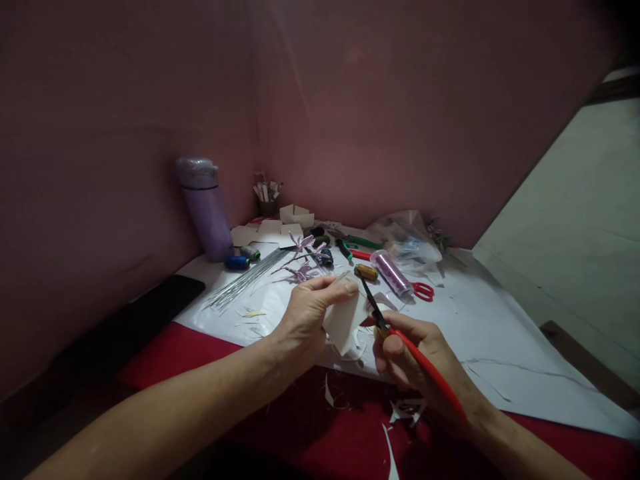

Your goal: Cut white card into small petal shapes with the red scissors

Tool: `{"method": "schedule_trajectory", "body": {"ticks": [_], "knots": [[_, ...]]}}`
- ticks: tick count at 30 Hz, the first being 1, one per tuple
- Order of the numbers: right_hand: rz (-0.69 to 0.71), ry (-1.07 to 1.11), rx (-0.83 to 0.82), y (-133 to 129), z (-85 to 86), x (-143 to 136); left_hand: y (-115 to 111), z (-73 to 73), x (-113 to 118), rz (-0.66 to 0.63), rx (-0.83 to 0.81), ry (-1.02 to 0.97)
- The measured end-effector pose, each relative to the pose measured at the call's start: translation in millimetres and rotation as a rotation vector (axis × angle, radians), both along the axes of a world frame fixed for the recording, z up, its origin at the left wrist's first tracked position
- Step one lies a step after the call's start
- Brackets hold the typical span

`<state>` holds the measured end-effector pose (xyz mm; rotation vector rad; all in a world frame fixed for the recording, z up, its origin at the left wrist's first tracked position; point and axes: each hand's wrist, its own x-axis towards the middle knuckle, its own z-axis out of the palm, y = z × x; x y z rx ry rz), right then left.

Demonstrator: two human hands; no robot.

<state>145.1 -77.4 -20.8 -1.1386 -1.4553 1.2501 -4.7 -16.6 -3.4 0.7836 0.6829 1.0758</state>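
Observation:
A white piece of card (345, 322) is pinched between the thumb and fingers of my left hand (313, 313), above the near part of the white table sheet. My right hand (413, 347) holds scissors with red-orange handles (425, 367). Their dark blades point up and away, close to the card's right edge; whether they touch it I cannot tell. Curved paper scraps (329, 391) lie on the red cloth below my hands, and thin offcuts are on the white sheet left of the card.
Beyond my hands are a purple thread spool (391, 273), a gold spool (367, 271), red-handled scissors (423, 291), purple wire flowers (303, 271) and pliers. Metal wires (247, 280) and a purple bottle (205, 210) are on the left. A plastic bag (410, 237) sits near the wall.

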Motion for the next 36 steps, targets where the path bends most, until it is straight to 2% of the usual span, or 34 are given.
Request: {"method": "schedule_trajectory", "body": {"ticks": [17,36], "knots": [[-0.052,0.032,0.020,-3.2,1.1,-6.2,-8.3,1.7,4.2,0.083,-0.018,0.023],[-0.103,0.017,-0.042,-6.2,-6.8,-6.3,-8.7,-3.4,3.9,0.078,-0.008,-0.004]]}}
